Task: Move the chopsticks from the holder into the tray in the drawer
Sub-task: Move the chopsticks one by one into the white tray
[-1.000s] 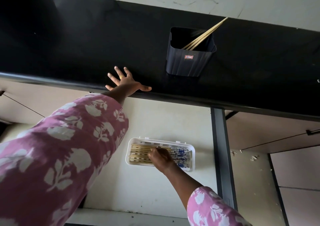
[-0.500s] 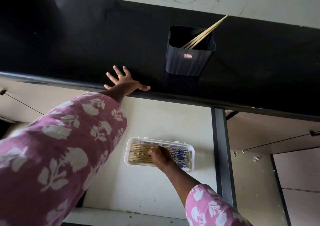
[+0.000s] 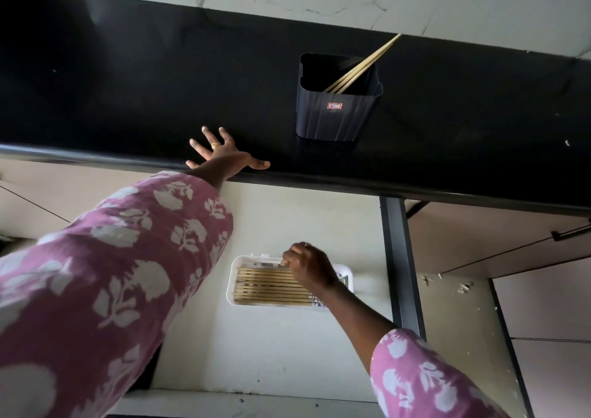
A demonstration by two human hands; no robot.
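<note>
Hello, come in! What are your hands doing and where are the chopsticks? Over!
Left hand flat on the black counter, empty. Right hand over the white tray; grip unclear. Many chopsticks in tray; a few in the holder. Path clear.

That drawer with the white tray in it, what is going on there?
A person is moving chopsticks from the dark holder on the black counter into the white tray in the open drawer. The right hand is over the tray, above the row of chopsticks in the tray. The left hand rests flat on the counter edge. A few chopsticks in the holder remain to be moved.
</note>
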